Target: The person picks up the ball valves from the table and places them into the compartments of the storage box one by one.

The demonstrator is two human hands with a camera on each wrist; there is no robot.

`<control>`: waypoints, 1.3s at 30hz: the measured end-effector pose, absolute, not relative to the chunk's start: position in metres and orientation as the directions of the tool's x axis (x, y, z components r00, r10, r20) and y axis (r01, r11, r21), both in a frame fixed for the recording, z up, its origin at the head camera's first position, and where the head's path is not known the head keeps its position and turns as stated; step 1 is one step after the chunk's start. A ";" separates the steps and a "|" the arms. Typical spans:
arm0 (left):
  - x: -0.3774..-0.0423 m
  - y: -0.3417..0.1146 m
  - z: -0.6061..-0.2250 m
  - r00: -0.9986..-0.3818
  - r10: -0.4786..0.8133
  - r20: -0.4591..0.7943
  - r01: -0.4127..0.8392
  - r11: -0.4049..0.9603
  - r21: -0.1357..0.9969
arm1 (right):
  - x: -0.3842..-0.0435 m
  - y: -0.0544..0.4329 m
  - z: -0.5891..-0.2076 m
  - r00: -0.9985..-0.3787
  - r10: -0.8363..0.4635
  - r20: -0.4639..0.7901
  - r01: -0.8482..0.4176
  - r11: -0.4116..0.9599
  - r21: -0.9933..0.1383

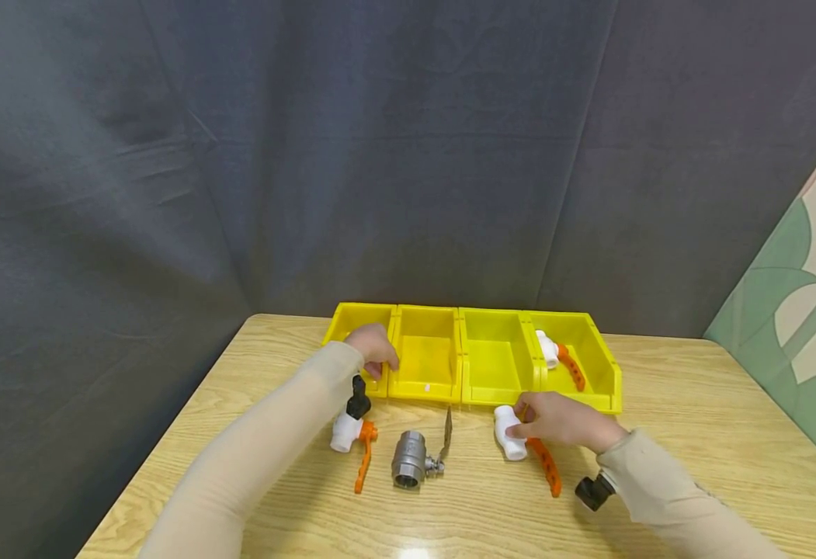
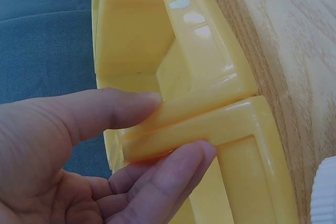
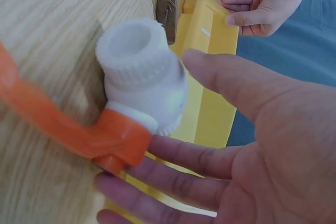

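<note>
Right hand [image 1: 563, 419]: I have it gripping the white valve [image 3: 140, 85], thumb at the body and fingers by the orange hub. The valve is just in front of the third and fourth yellow bins [image 1: 442, 394]; I cannot tell whether it rests on the table [image 1: 473, 512] or is raised. Its orange handle [image 1: 546, 468] angles back toward me.

Left hand [image 1: 373, 346]: thumb and fingers pinch the adjoining rims of the two leftmost bins.

Recommended handling, in my judgement:
1. Bear on the rounded body, not the handle, which may swivel.
2. Seat the thumb opposite the fingertips so the valve does not roll.
3. Allow clearance between handle and bin fronts.
4. Keep left pressure light; a hard pull could shift the bins.
</note>
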State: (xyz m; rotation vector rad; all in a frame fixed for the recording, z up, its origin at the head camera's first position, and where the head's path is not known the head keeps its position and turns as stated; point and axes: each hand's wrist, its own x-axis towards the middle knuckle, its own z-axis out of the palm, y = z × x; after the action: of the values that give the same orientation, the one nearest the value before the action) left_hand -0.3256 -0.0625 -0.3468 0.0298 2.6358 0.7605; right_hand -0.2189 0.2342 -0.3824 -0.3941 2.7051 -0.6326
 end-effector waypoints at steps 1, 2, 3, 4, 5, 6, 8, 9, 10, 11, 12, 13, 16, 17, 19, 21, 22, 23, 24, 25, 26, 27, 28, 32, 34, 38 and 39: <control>-0.326 -0.063 -0.347 -0.923 0.126 -0.365 -0.087 0.853 0.515 | -0.218 0.234 -0.383 -0.905 -0.344 -0.249 -0.199 0.862 -0.466; -0.326 -0.062 -0.347 -0.923 0.124 -0.364 -0.088 0.853 0.514 | -0.218 0.234 -0.384 -0.906 -0.344 -0.247 -0.200 0.861 -0.468; -0.326 -0.062 -0.347 -0.924 0.123 -0.363 -0.088 0.854 0.512 | -0.217 0.234 -0.385 -0.906 -0.345 -0.245 -0.200 0.860 -0.469; -0.326 -0.062 -0.347 -0.924 0.122 -0.363 -0.088 0.855 0.511 | -0.217 0.233 -0.386 -0.906 -0.345 -0.246 -0.199 0.859 -0.472; -0.326 -0.062 -0.347 -0.924 0.122 -0.363 -0.088 0.855 0.511 | -0.216 0.233 -0.386 -0.906 -0.345 -0.247 -0.199 0.859 -0.471; -0.326 -0.062 -0.347 -0.923 0.122 -0.364 -0.088 0.855 0.511 | -0.216 0.232 -0.387 -0.907 -0.339 -0.250 -0.192 0.861 -0.472; -0.327 -0.062 -0.348 -0.923 0.122 -0.364 -0.087 0.856 0.509 | -0.215 0.231 -0.387 -0.910 -0.326 -0.256 -0.177 0.864 -0.472; -0.327 -0.062 -0.348 -0.923 0.123 -0.365 -0.087 0.857 0.509 | -0.215 0.231 -0.387 -0.911 -0.326 -0.255 -0.180 0.866 -0.466; -0.327 -0.062 -0.348 -0.922 0.124 -0.366 -0.087 0.856 0.509 | -0.214 0.231 -0.387 -0.911 -0.325 -0.254 -0.182 0.869 -0.460; -0.327 -0.062 -0.348 -0.922 0.125 -0.366 -0.085 0.857 0.508 | -0.214 0.230 -0.387 -0.912 -0.323 -0.252 -0.182 0.871 -0.456; -0.328 -0.062 -0.348 -0.922 0.126 -0.367 -0.084 0.858 0.507 | -0.214 0.230 -0.387 -0.914 -0.321 -0.249 -0.183 0.873 -0.452; -0.328 -0.062 -0.349 -0.922 0.125 -0.367 -0.085 0.859 0.505 | -0.213 0.229 -0.387 -0.915 -0.318 -0.247 -0.183 0.874 -0.450; -0.329 -0.062 -0.349 -0.922 0.125 -0.368 -0.085 0.860 0.504 | -0.213 0.226 -0.387 -0.920 -0.302 -0.251 -0.169 0.881 -0.441; -0.329 -0.062 -0.349 -0.922 0.125 -0.367 -0.084 0.860 0.503 | -0.212 0.226 -0.387 -0.921 -0.298 -0.251 -0.167 0.883 -0.438; -0.329 -0.062 -0.349 -0.922 0.125 -0.368 -0.085 0.860 0.504 | -0.212 0.224 -0.387 -0.922 -0.291 -0.257 -0.161 0.889 -0.428; -0.328 -0.062 -0.349 -0.922 0.123 -0.368 -0.087 0.859 0.505 | -0.211 0.222 -0.387 -0.922 -0.286 -0.261 -0.159 0.894 -0.419; -0.328 -0.062 -0.349 -0.922 0.122 -0.367 -0.089 0.858 0.507 | -0.211 0.221 -0.387 -0.922 -0.285 -0.262 -0.158 0.894 -0.418; -0.328 -0.062 -0.349 -0.922 0.120 -0.367 -0.091 0.857 0.508 | -0.210 0.220 -0.387 -0.921 -0.288 -0.262 -0.161 0.895 -0.417; -0.327 -0.063 -0.349 -0.922 0.118 -0.368 -0.094 0.855 0.510 | -0.210 0.219 -0.387 -0.921 -0.286 -0.265 -0.159 0.896 -0.415; -0.327 -0.063 -0.349 -0.923 0.117 -0.367 -0.094 0.855 0.510 | -0.210 0.218 -0.388 -0.921 -0.284 -0.266 -0.159 0.898 -0.411; -0.327 -0.063 -0.348 -0.923 0.116 -0.368 -0.097 0.854 0.511 | -0.210 0.217 -0.388 -0.921 -0.283 -0.268 -0.157 0.899 -0.409; -0.327 -0.063 -0.348 -0.923 0.115 -0.368 -0.098 0.854 0.512 | -0.210 0.217 -0.389 -0.921 -0.281 -0.270 -0.156 0.902 -0.403; -0.327 -0.063 -0.348 -0.922 0.114 -0.370 -0.099 0.853 0.512 | -0.210 0.217 -0.390 -0.921 -0.280 -0.271 -0.159 0.905 -0.396; -0.327 -0.063 -0.348 -0.921 0.117 -0.372 -0.097 0.856 0.508 | -0.211 0.216 -0.394 -0.923 -0.268 -0.275 -0.158 0.918 -0.365; -0.327 -0.063 -0.348 -0.921 0.116 -0.372 -0.098 0.854 0.511 | -0.211 0.216 -0.395 -0.925 -0.266 -0.273 -0.159 0.920 -0.358; -0.327 -0.063 -0.347 -0.921 0.118 -0.371 -0.097 0.853 0.513 | -0.210 0.214 -0.395 -0.929 -0.259 -0.263 -0.150 0.916 -0.372; -0.326 -0.063 -0.347 -0.921 0.118 -0.372 -0.099 0.852 0.514 | -0.210 0.214 -0.395 -0.931 -0.255 -0.263 -0.144 0.915 -0.376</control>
State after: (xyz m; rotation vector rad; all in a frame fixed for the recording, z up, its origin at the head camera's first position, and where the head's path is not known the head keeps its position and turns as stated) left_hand -0.3265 -0.0628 -0.3473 0.0139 2.6334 0.7605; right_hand -0.2104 0.2139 -0.3949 -0.2959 2.7683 -0.5106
